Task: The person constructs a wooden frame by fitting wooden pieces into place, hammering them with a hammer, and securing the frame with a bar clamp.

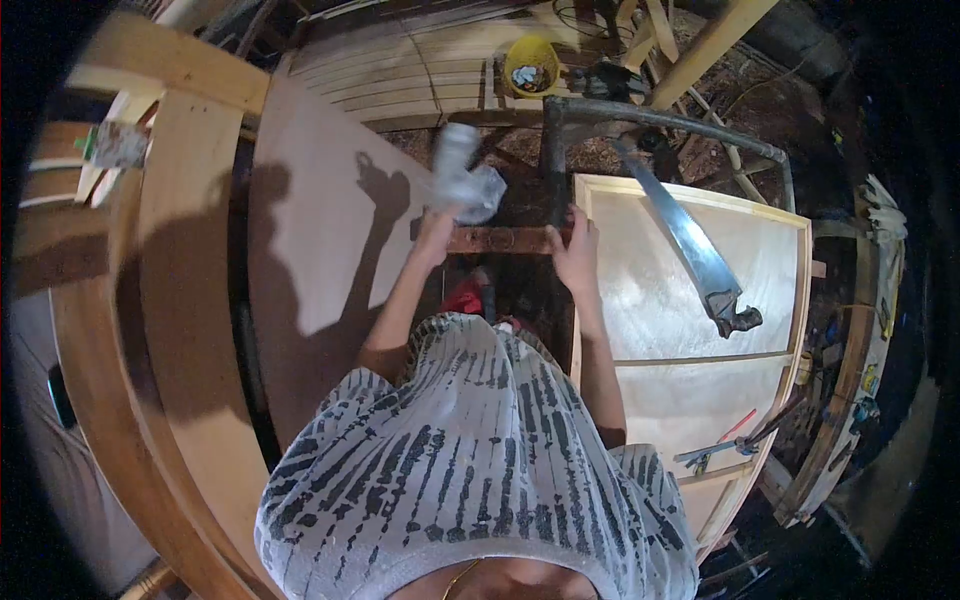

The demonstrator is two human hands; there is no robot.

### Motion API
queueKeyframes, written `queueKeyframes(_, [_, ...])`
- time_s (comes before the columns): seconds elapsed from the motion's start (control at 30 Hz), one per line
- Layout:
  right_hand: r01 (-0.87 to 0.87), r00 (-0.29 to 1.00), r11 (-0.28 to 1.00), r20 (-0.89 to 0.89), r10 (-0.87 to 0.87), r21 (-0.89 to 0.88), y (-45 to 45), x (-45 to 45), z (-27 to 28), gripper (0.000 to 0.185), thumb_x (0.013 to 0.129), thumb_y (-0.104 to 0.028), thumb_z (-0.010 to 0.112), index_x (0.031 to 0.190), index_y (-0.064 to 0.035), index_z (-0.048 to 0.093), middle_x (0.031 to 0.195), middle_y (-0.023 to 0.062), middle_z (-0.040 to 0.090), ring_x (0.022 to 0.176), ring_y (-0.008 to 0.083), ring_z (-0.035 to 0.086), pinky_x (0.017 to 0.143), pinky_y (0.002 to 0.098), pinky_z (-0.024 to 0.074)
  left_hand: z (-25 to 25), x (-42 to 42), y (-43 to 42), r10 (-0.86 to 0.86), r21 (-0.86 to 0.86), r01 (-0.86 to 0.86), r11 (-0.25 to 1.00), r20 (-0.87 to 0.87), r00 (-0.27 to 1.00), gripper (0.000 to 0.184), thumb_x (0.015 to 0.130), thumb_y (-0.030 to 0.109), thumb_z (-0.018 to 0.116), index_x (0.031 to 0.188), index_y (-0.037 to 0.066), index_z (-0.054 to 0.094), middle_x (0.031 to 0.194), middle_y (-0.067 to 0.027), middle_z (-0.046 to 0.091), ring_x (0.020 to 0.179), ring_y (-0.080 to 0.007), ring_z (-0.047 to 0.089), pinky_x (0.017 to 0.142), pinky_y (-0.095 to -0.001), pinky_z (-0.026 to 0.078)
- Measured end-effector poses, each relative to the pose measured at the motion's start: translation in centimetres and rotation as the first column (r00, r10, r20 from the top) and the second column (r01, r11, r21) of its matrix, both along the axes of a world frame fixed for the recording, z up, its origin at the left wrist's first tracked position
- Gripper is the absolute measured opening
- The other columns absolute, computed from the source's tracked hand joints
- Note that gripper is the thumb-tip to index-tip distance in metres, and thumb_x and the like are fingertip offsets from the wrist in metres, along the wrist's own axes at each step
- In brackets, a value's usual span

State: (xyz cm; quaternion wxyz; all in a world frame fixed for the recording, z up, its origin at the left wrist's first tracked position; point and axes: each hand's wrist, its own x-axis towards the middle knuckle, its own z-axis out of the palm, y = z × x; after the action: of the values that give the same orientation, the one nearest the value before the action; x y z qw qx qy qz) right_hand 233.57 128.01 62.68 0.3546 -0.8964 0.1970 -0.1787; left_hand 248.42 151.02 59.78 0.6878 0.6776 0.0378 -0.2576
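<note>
My left hand point(437, 236) is closed around a pale, bottle-like thing wrapped in clear plastic point(467, 180), blurred by motion. It is over the left end of a reddish-brown wooden bar point(500, 239) that lies crosswise in front of me. At the bar's right end is my right hand point(576, 256), its thumb and fingers around that end. Beside my right hand stands the corner of a pale wooden-framed panel point(700, 290). A handsaw point(680, 225) lies diagonally across this panel, its dark handle toward me.
A smooth plywood sheet point(310, 230) stretches along my left, beside thick timber beams point(195, 240). A dark metal frame point(670, 115) rises behind the panel. Pliers-like tools point(715, 452) lie on the panel's near part. Farther off, a yellow bucket point(532, 62) stands by stacked planks point(370, 70).
</note>
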Motion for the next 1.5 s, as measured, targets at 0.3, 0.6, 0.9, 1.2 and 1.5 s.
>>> queueKeyframes(0.3, [0.231,0.886,0.884,-0.288,-0.364,-0.407,-1.3,6.7,-4.3,0.059,0.087,-0.035,0.065,0.137,-0.0097,0.048,0.125,0.0205,0.051,0.117,0.0387,0.048,0.096,0.0501,0.0405,-0.4,29.2,-16.5,-0.029,-0.174,0.02,0.985,-0.05,0.998,0.055,0.102,0.049,0.049,0.144,0.013,0.047,0.145,-0.0047,0.05,0.133,-0.0224,0.045,0.113,-0.0447,0.03])
queueKeyframes(0.6, [0.285,0.839,0.88,-0.344,-0.42,-0.379,-1.3,10.4,-3.9,0.058,0.08,-0.031,0.069,0.131,-0.0096,0.053,0.117,0.0199,0.054,0.113,0.0389,0.049,0.095,0.0507,0.0399,1.3,41.7,-26.1,-0.282,0.31,0.257,0.915,0.037,0.959,0.055,0.096,0.03,0.064,0.141,0.002,0.047,0.124,-0.0131,0.063,0.118,-0.0265,0.058,0.101,-0.0427,0.042])
queueKeyframes(0.9, [0.295,0.864,0.897,-0.308,-0.398,-0.33,-2.4,10.1,-2.4,0.053,0.079,-0.025,0.069,0.127,-0.0071,0.054,0.115,0.0202,0.054,0.109,0.0379,0.049,0.094,0.0494,0.0411,-20.7,34.5,-7.7,-0.835,0.599,0.778,0.189,-0.319,0.448,0.052,0.095,0.04,0.065,0.124,-0.003,0.061,0.123,-0.0194,0.065,0.114,-0.0297,0.061,0.099,-0.0441,0.046])
queueKeyframes(1.2, [0.709,0.695,0.693,-0.038,-0.718,-0.13,-3.5,9.6,-3.3,0.048,0.086,-0.03,0.068,0.122,-0.0021,0.054,0.113,0.0229,0.054,0.107,0.0397,0.053,0.092,0.0501,0.0446,-17.3,28.2,11.0,-0.805,0.568,0.821,0.056,-0.46,0.374,0.03,0.097,0.031,0.062,0.108,0.003,0.065,0.1,-0.009,0.067,0.089,-0.0235,0.06,0.094,-0.0451,0.045])
queueKeyframes(1.5, [0.894,0.386,0.411,-0.16,-0.909,-0.18,-5.8,12.3,-2.5,0.036,0.093,-0.032,0.059,0.114,-0.0032,0.058,0.109,0.0177,0.056,0.101,0.0365,0.057,0.083,0.0468,0.048,-15.9,37.2,-6.9,-0.646,0.451,0.594,0.667,-0.049,0.762,0.02,0.094,0.021,0.064,0.104,0.003,0.065,0.092,-0.0066,0.068,0.08,-0.0233,0.064,0.08,-0.0406,0.05])
